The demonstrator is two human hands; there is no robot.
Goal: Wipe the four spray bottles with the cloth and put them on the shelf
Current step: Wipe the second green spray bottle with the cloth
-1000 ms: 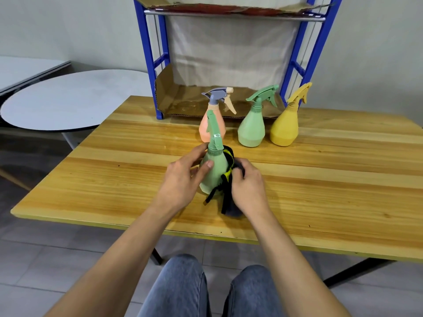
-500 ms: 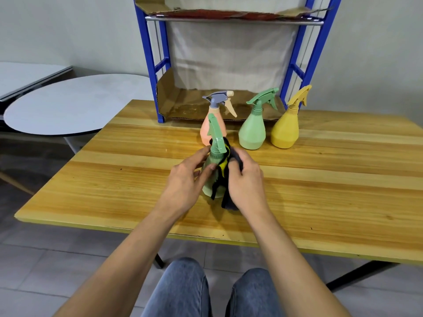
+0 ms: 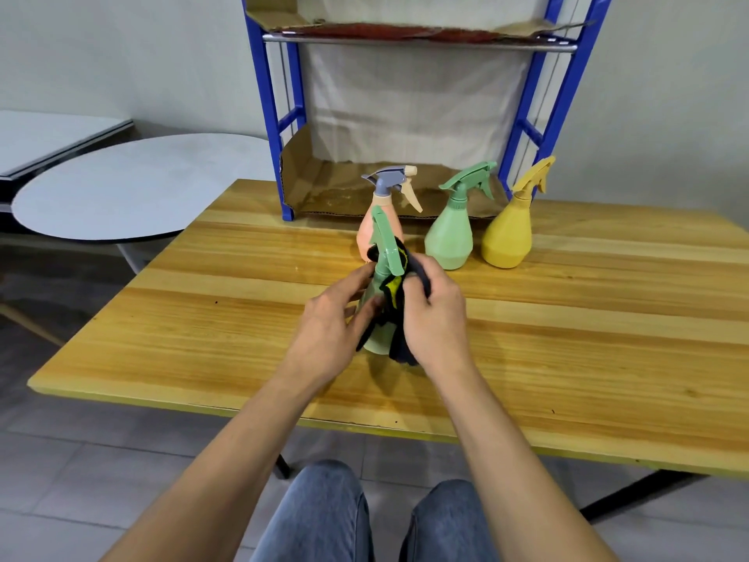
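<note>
A light green spray bottle [image 3: 379, 338] stands upright on the wooden table [image 3: 567, 338] between my hands. My left hand [image 3: 330, 332] grips its left side, fingers curled round the body. My right hand [image 3: 435, 318] holds a dark cloth with yellow markings [image 3: 399, 314] against the bottle's right side and neck. Behind stand three more bottles in a row: a peach bottle with a grey trigger [image 3: 385, 219], a second green bottle [image 3: 452, 233] and a yellow bottle [image 3: 510, 233]. The blue-framed shelf [image 3: 283, 127] rises at the table's back edge, its cardboard-lined lower level [image 3: 324, 192] bare.
A round grey table [image 3: 121, 192] stands to the left, with another grey tabletop [image 3: 48, 135] behind it. The shelf's upper level [image 3: 417, 34] is lined with cardboard. My knees in jeans [image 3: 324, 517] show below the table's front edge.
My right hand has slid the cloth upward along the bottle, from its lower body toward the neck. My left hand has stayed on the bottle's left side.
</note>
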